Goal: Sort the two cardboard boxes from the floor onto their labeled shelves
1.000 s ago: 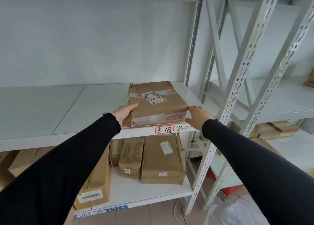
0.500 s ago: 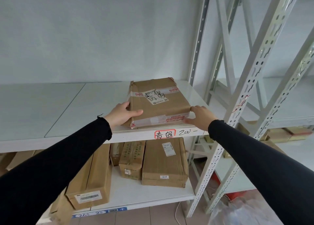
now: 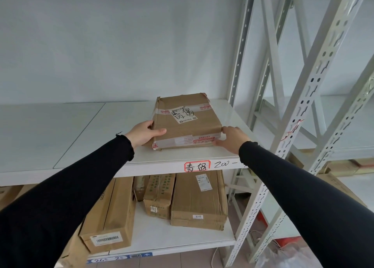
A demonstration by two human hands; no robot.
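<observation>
A flat taped cardboard box (image 3: 186, 122) with handwritten black characters lies on the white upper shelf (image 3: 81, 130), near its right end. My left hand (image 3: 144, 134) grips the box's near left corner, thumb on top. My right hand (image 3: 230, 139) presses against its near right corner. On the shelf's front edge, just below the box, a red-framed handwritten label (image 3: 196, 166) is stuck, followed by written numbers. No second floor box is in sight.
On the lower shelf (image 3: 182, 237) stand several cardboard boxes: a long one (image 3: 113, 213) at left, a small one (image 3: 159, 195) and a wide one (image 3: 199, 199). Slotted white uprights (image 3: 299, 114) rise at right. A neighbouring rack (image 3: 344, 130) carries more boxes.
The box has slid farther back onto the shelf with both hands following it. My view has moved closer and tilted slightly up.
</observation>
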